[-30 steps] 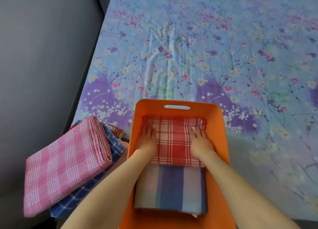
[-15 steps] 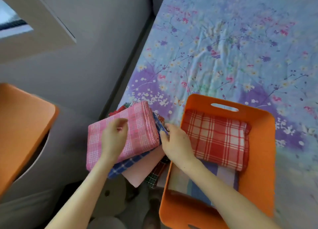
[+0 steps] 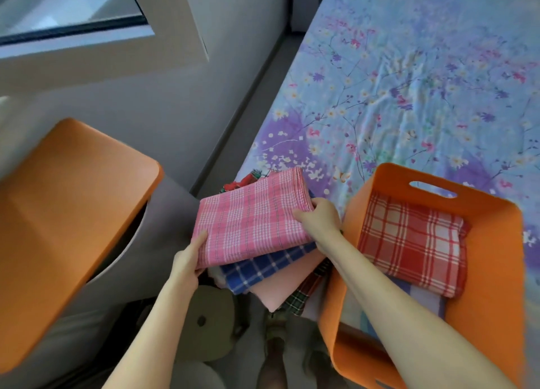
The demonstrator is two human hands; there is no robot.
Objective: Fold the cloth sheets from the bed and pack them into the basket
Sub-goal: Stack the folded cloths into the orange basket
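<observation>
Left hand [image 3: 188, 261]: grips the near left corner of the pink checked cloth [image 3: 251, 220], thumb on top.
Right hand [image 3: 320, 217]: clamps the cloth's far right edge, fingers curled over the fold.
Pink checked cloth: folded, on top of a stack at the bed's corner.
Stack below: blue checked cloth [image 3: 263, 269], then a plain pink sheet [image 3: 287, 283].
Basket [image 3: 496, 272]: orange, on the flowered bed [image 3: 423, 82], just right of the stack.
In the basket: a folded red checked cloth [image 3: 409, 242] over a striped one [image 3: 423, 299].

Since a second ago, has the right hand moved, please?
Yes. The right hand left the red cloth in the basket and now grips the pink cloth left of it.
</observation>
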